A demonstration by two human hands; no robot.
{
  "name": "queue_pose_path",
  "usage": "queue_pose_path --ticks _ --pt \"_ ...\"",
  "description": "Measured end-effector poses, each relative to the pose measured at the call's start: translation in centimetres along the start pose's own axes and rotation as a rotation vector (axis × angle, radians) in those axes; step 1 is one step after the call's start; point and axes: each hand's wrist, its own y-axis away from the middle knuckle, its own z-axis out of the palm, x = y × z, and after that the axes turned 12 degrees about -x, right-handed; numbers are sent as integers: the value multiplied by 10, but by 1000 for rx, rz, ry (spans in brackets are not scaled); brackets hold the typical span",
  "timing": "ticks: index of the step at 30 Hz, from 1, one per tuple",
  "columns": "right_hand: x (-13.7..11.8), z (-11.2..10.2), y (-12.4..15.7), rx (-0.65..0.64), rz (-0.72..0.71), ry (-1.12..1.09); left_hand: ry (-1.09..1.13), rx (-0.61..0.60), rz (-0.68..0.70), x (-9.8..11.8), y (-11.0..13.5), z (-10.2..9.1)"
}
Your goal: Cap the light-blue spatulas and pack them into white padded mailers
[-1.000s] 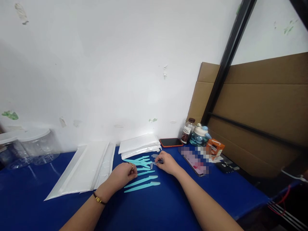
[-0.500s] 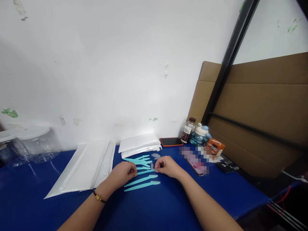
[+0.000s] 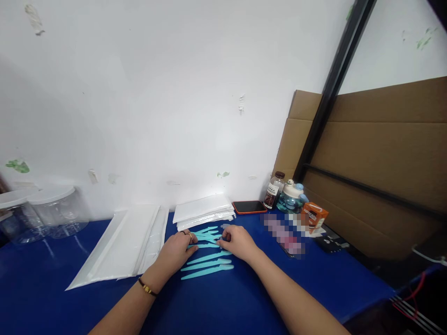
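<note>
Several turquoise eyebrow razors (image 3: 207,271) lie on the blue table (image 3: 209,309). Three of them form a near-parallel row in front, tips pointing right. Behind the row, others overlap in a small pile (image 3: 206,231). My left hand (image 3: 176,250) is at the left of the pile, thumb and fingers closed around the handle end of a razor (image 3: 207,245). From the right, my right hand (image 3: 239,239) pinches at that razor's head end; its fingertips partly hide the contact. Small translucent pieces (image 3: 226,226) lie just behind my right hand, partly covered.
White padded envelopes (image 3: 120,244) lie left, with another white stack (image 3: 202,209) by the wall. A phone (image 3: 249,207), brown-capped bottle (image 3: 273,190), blue jug (image 3: 290,197) and orange box (image 3: 313,217) stand toward the right. Clear jars (image 3: 57,211) are at far left.
The razor held between both hands now lies in the front row, released. Both hands have moved slightly back to another razor at the pile.
</note>
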Motion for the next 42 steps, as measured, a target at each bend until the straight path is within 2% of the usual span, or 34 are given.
queue_pose_path --ticks 4,7,13,24,26,30,32,36,42 --pt "3 2 1 -35 59 151 30 -51 -62 0 0 2" --pt "10 -3 6 -31 10 185 62 -72 -85 3 0 1" --pt "13 -9 10 -123 -254 -89 71 -84 -61 4 0 1" --pt "6 -4 10 -187 -381 -136 52 -130 16 15 0 7" --pt "13 -9 10 -128 -346 -139 39 -76 38 13 0 5" --pt "34 -21 8 55 -142 -77 -68 90 29 1 -2 1" --pt "42 -23 8 40 -101 -32 -115 90 9 -6 -4 1" --pt "45 -18 6 -12 -112 -3 -166 67 14 -10 -5 1" --pt "37 -15 8 -58 -120 -105 -125 38 131 -3 0 -4"
